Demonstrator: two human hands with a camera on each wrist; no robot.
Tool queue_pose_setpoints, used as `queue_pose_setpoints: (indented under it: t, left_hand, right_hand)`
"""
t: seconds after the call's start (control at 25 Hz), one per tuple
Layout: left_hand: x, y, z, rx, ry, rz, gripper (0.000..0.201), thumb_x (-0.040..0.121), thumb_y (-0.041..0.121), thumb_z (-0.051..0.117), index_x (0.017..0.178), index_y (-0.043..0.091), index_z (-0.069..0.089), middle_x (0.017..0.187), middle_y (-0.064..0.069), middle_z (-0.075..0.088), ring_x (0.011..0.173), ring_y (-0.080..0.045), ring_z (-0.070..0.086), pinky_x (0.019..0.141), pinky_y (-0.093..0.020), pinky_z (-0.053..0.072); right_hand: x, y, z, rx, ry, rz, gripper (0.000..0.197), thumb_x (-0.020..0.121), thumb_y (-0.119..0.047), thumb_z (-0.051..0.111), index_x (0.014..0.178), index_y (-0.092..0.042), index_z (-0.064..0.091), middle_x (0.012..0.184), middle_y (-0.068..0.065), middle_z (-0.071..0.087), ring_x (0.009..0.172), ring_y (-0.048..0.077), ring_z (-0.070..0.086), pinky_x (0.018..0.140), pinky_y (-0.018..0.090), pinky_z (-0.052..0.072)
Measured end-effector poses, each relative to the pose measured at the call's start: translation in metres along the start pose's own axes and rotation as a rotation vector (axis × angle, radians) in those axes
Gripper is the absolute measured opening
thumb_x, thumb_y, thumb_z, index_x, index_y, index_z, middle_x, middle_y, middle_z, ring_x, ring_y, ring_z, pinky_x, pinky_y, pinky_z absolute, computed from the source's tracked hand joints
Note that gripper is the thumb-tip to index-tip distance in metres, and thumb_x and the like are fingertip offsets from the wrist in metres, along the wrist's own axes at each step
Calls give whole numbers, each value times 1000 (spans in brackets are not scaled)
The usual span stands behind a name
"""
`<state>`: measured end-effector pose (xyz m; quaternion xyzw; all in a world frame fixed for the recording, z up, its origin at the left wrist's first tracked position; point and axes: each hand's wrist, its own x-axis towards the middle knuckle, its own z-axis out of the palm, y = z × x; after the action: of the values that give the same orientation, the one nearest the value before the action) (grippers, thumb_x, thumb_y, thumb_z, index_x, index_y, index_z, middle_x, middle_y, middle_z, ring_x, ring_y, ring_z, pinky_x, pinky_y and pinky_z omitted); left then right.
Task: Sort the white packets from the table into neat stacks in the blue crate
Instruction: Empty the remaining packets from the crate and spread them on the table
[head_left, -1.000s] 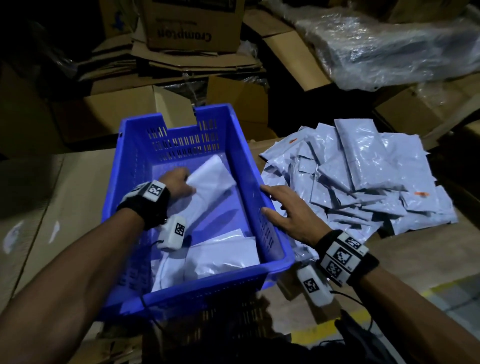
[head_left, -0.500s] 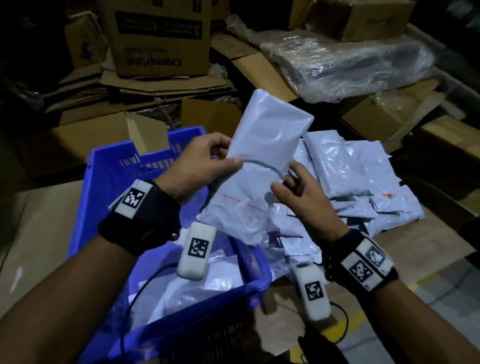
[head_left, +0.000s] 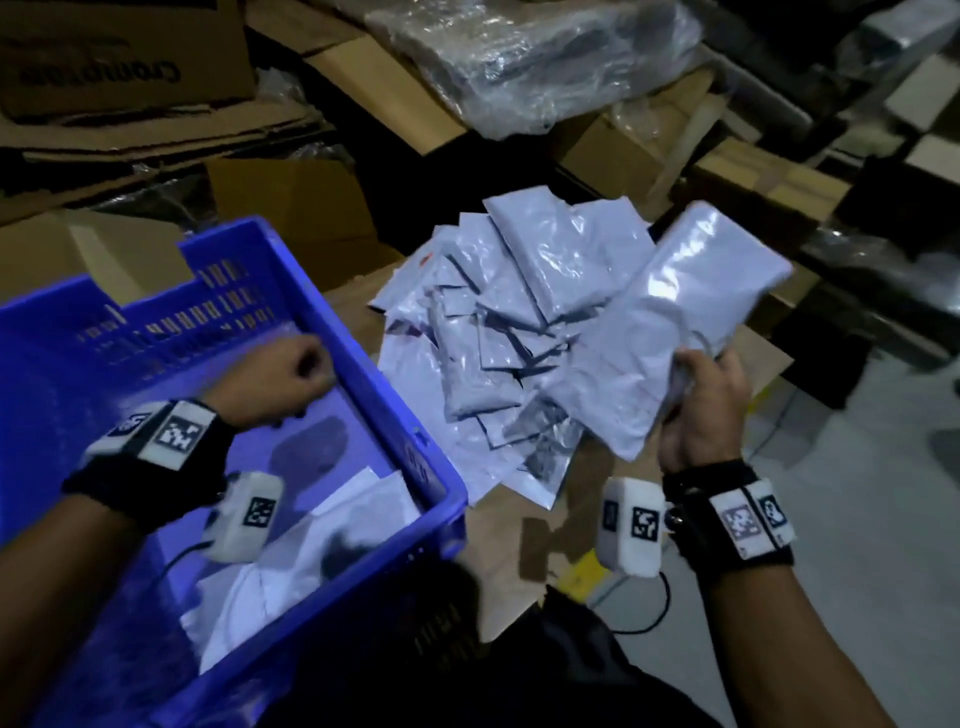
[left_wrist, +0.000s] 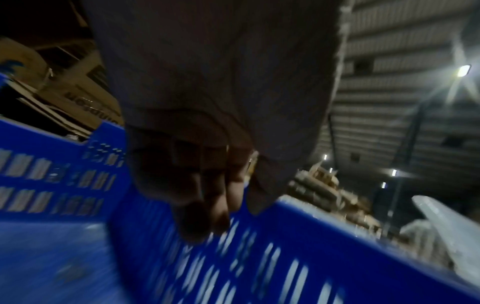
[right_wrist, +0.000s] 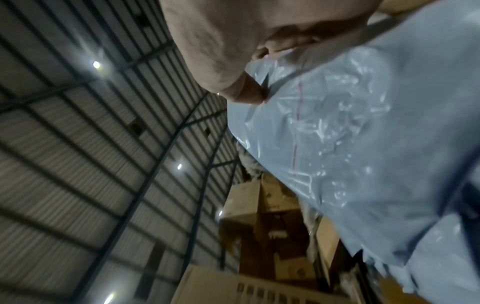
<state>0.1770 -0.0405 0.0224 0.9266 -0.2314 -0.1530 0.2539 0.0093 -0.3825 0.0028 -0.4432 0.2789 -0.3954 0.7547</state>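
Blue crate (head_left: 171, 332) sits on the bench's (head_left: 524, 525) left side, a few white packets (head_left: 291, 551) loose at its near end, not stacked yet, far end bare. Packet pile (head_left: 498, 332) is still heaped on the bench just right of the crate, so most of the sorting is left.

Change vs 0.5 s ago: the held packet (head_left: 670, 332) was gripped by both hands above the crate's right wall; now only the right hand (head_left: 701, 405) has it, fingers curled round its lower edge, lifted clear above the pile's right side. Red line across the film shows in the right wrist view.

Left hand (head_left: 275, 374) has let go and dropped inside the crate, fingers curled, holding nothing I can see; left wrist view is motion-blurred.

My read: transfer to 1 hand, left going in to tidy or clear a spot before the packet lands. Film looks slick, single-edge grip could slip.
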Motion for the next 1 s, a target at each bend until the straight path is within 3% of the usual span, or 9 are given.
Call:
queue_pose_setpoints:
  t: [0.16, 0.24, 0.32, 0.48, 0.56, 0.72, 0.8, 0.88, 1.0]
  left_hand:
    - [-10, -56, 62, 375, -621, -43, 33, 78, 50, 75, 88, 26, 55, 93, 2, 64, 67, -4, 55, 59, -11, 43]
    - [-18, -66, 82, 428, -747, -26, 57, 67, 64, 75, 106, 28, 55, 103, 7, 63, 87, -8, 60, 78, -19, 47]
    - [-24, -71, 96, 441, -797, 8, 79, 56, 67, 66, 118, 20, 54, 115, 3, 65, 98, -10, 61, 83, -22, 48]
    - [-28, -71, 106, 499, -752, -46, 62, 72, 46, 69, 124, 18, 50, 124, 1, 61, 100, -4, 52, 73, -15, 34]
    - [-27, -73, 109, 495, -708, -43, 47, 77, 41, 73, 113, 20, 51, 121, 0, 62, 95, -2, 50, 72, -15, 35]
    - [-21, -79, 93, 318, -642, -90, 31, 79, 27, 77, 100, 16, 58, 94, 0, 62, 67, -7, 55, 50, -6, 36]
    - [-16, -92, 80, 230, -540, -159, 28, 77, 30, 77, 94, 19, 57, 94, -1, 63, 76, -13, 58, 60, -12, 42]
    - [-16, -99, 65, 90, -400, -294, 33, 65, 38, 73, 86, 16, 61, 90, -4, 68, 79, -19, 63, 68, -25, 47]
    - [-24, -93, 48, -104, -56, -463, 28, 62, 33, 72, 74, 9, 64, 76, -12, 67, 71, -25, 61, 63, -30, 45]
  right_hand:
    - [17, 41, -56, -250, 328, 146, 25, 71, -4, 50, 94, -12, 55, 78, 8, 55, 56, 21, 51, 46, 23, 42]
    - [32, 67, -76, -350, 420, 261, 24, 67, -7, 49, 91, -9, 50, 70, 11, 46, 47, 23, 42, 43, 23, 36]
    - [49, 88, -89, -436, 463, 331, 22, 70, -9, 52, 92, -7, 50, 76, 15, 51, 53, 25, 46, 46, 27, 36]
    - [77, 99, -98, -614, 487, 368, 52, 82, -11, 61, 130, 5, 50, 117, 18, 62, 87, 27, 58, 69, 34, 43]
    - [89, 99, -101, -722, 454, 392, 58, 87, -2, 58, 142, 4, 40, 114, 13, 57, 89, 25, 53, 73, 32, 40]
    - [102, 103, -111, -962, 385, 465, 43, 74, -15, 68, 113, -15, 51, 100, 2, 42, 80, 24, 40, 66, 34, 38]
    - [105, 105, -113, -1015, 351, 472, 34, 80, -13, 66, 110, -11, 50, 101, 3, 45, 82, 24, 43, 70, 33, 41]
    - [97, 100, -106, -1049, 338, 435, 48, 80, -13, 62, 125, 0, 53, 112, 10, 54, 85, 33, 53, 69, 35, 41]
    - [75, 92, -88, -1124, 246, 331, 61, 81, -18, 62, 138, -4, 45, 141, 22, 46, 118, 42, 52, 86, 40, 47]
